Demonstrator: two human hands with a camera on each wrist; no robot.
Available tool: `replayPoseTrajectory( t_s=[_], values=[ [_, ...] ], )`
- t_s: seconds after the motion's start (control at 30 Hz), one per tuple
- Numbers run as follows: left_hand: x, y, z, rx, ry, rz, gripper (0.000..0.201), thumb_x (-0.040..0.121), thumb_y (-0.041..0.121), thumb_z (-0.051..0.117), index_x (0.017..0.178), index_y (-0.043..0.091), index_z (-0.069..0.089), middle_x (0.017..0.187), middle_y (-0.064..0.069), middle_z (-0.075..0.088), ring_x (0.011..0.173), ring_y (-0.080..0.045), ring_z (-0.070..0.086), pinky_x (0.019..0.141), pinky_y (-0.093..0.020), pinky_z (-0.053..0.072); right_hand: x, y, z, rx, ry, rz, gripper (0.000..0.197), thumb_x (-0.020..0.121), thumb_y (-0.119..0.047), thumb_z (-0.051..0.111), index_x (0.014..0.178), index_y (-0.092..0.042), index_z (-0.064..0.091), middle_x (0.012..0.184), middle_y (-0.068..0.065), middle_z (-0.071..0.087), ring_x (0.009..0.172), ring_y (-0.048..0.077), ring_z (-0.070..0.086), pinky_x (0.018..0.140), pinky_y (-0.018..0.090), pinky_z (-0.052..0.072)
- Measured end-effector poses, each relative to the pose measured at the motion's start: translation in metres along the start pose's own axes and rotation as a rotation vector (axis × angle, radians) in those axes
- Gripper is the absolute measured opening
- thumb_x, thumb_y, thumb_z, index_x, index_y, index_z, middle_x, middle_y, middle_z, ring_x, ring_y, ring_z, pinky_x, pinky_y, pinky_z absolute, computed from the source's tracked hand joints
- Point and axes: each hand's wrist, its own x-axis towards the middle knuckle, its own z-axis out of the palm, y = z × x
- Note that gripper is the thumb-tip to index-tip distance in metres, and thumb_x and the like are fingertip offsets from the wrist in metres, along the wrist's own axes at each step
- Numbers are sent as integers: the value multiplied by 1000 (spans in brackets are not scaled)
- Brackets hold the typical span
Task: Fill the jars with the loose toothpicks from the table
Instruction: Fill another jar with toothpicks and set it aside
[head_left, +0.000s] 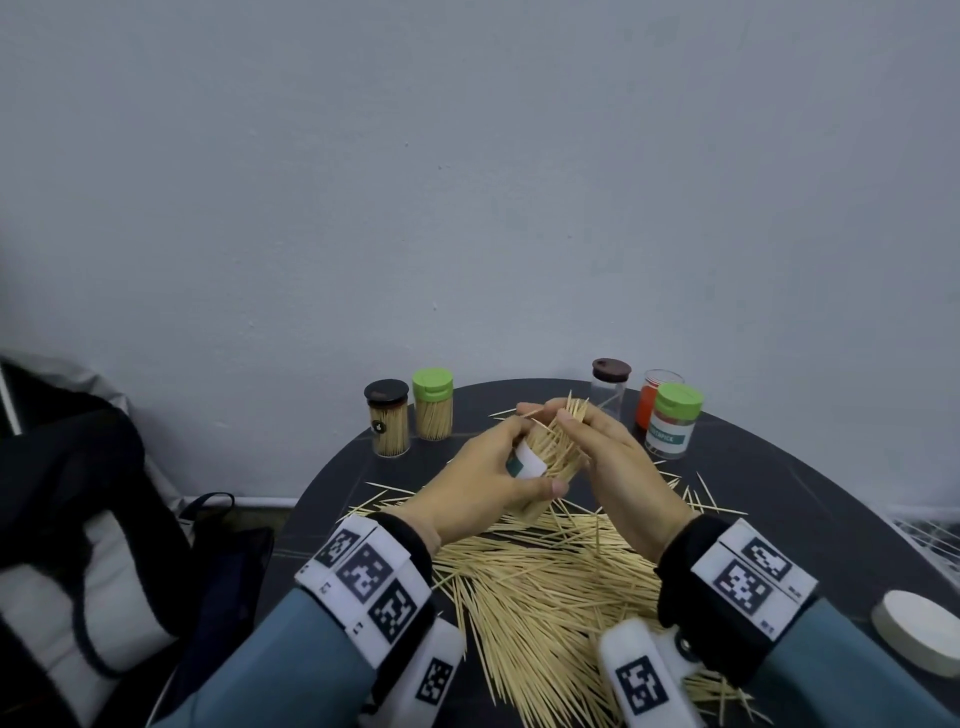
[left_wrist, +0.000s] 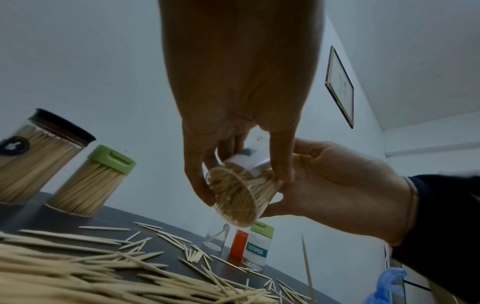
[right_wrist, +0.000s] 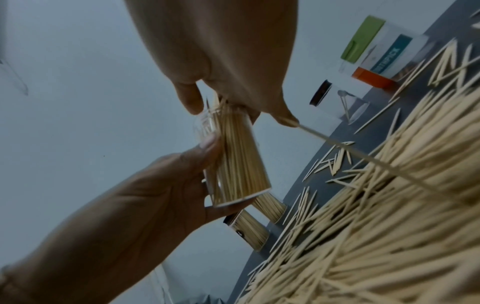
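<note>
Toothpicks go into a hand-held jar above a littered table

Toothpicks (head_left: 545, 597) lie in a thick loose heap across the lower centre of the head view, covering the near part of a dark round table (head_left: 779, 499). A white oval lid (head_left: 919, 629) rests at the lower right edge.

Above the heap, at centre frame, the left hand (head_left: 483, 483) wraps its fingers and thumb around a clear labelled jar (head_left: 540, 467), tilted and off the table, already packed with sticks. The right hand (head_left: 618, 467) meets it at the jar's mouth, fingers curled on a bunch of toothpicks (head_left: 574, 410) standing out of the opening. In the right wrist view one more stick trails from its little finger.

Behind, left of centre, a full black-lidded jar (head_left: 387, 418) and a full green-lidded jar (head_left: 432, 404) stand side by side. Right of centre stand a nearly empty brown-lidded jar (head_left: 610, 387), an orange container (head_left: 649, 400) and a green-lidded jar marked "TOOTHPICK" (head_left: 672, 421).
</note>
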Motion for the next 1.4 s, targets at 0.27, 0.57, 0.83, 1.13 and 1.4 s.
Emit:
replayPoseTrajectory(
  t_s=[0.27,0.57,0.83,1.13,1.4],
  values=[
    [0,1,4,-9,-40,-17,51,83,18,69,129,15,48,110,6,59,102,-8,56,91,-26,47,1,1,-4,45,87,-75,23,101,-16,30,96,-12,52,93,4,71,86,13,65,81,29,51],
    [7,0,6,-117,32,-69,44,84,20,68,124,17,49,113,0,61,95,-6,57,78,-19,50,-1,3,-5,-105,42,-126,30,101,-14,32,99,-10,61,115,0,67,110,20,60,96,30,48],
    [7,0,5,-129,-15,-78,46,85,18,68,126,12,49,106,2,61,91,-4,57,71,-14,49,-3,-2,-6,-277,-22,-58,36,100,-10,33,118,-12,63,113,-4,65,86,-13,61,69,-1,41],
    [8,-8,-5,-125,49,-104,36,84,17,69,115,16,51,101,2,60,93,-11,58,82,-27,51,-8,-7,-7,-566,-146,42,39,98,-45,23,131,-47,44,150,-14,30,140,1,18,119,39,5],
    [4,-9,-14,-23,157,-16,50,72,12,79,116,16,54,110,-3,61,103,-15,59,86,-24,48,6,-10,-24,-727,-60,-213,14,90,-22,58,101,-22,66,98,-9,68,94,2,60,88,27,46]
  ],
)
